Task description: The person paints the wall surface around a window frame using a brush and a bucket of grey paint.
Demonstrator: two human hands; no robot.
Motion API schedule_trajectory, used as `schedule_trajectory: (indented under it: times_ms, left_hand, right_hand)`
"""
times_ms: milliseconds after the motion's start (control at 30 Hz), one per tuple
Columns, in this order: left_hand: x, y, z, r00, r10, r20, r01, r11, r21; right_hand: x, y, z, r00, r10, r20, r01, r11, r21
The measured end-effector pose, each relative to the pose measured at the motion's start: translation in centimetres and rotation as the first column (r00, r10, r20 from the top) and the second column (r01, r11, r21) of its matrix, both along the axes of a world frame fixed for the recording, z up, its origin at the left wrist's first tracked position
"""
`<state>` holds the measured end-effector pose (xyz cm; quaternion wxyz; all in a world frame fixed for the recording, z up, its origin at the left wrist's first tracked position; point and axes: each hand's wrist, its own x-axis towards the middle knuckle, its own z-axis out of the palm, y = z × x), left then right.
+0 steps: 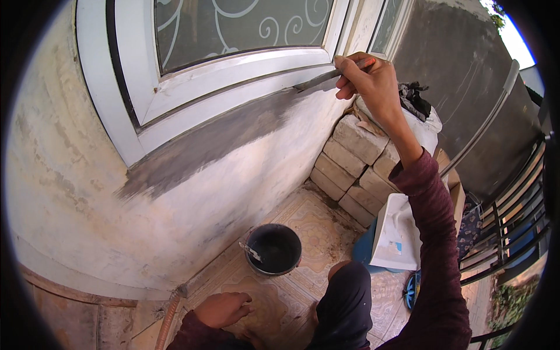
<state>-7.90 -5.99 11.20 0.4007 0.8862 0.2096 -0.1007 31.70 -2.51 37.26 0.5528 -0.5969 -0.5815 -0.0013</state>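
Note:
My right hand is raised at the window's lower corner, closed around a slim paintbrush with a reddish-orange handle end. The brush tip touches the wall just under the white window frame. A streaky band of dark grey paint runs along the wall below that frame, with a ragged lower edge. Low down, near my legs, my left hand hangs with its fingers curled in, and nothing shows in it. On the floor a black bucket contains dark liquid, and a paint-smeared stick or handle leans at its rim.
Pale blocks are stacked against the wall at the right, with a white sack on top. A white plastic tray rests over a blue container. A metal pole and black railing stand farther right.

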Motion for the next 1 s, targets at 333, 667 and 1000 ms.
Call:
schedule_trajectory:
  times_ms: [333,667,1000]
  left_hand:
    - [-0.5,-0.2,0.0,1.0,-0.003,0.017,0.002,1.0,0.014]
    - [-0.2,-0.1,0.2,1.0,0.009,-0.009,-0.009,1.0,0.015]
    - [-0.1,-0.1,0.2,1.0,0.008,0.004,-0.008,1.0,-0.004]
  right_hand:
    - [3.3,0.4,-1.3,0.997,-0.03,-0.064,0.033,0.998,0.052]
    - [0.6,0.5,-1.9,0.996,-0.082,-0.021,0.083,0.992,0.096]
    - [-5.5,-1.2,-2.4,0.99,0.074,-0.121,-0.063,0.993,0.096]
